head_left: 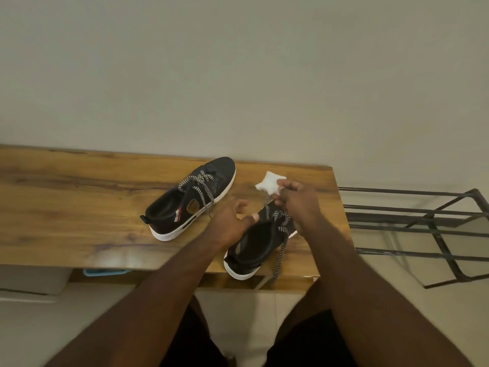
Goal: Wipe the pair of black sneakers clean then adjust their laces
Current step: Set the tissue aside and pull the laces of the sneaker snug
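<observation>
Two black sneakers with white soles and black-and-white laces sit on a wooden table (79, 197). The left sneaker (185, 205) lies at the table's middle, untouched. The right sneaker (258, 247) is near the front edge, one lace end hanging over the edge. My right hand (299, 205) pinches a lace of the right sneaker above its tongue. My left hand (232, 218) hovers at that sneaker's left side with its fingers loosely spread. A crumpled white wipe (268, 182) lies on the table just beyond my right hand.
A black metal rack (423, 229) stands right of the table. The wall runs directly behind the table. A blue object (105, 272) shows under the table's front edge. My legs are below the front edge.
</observation>
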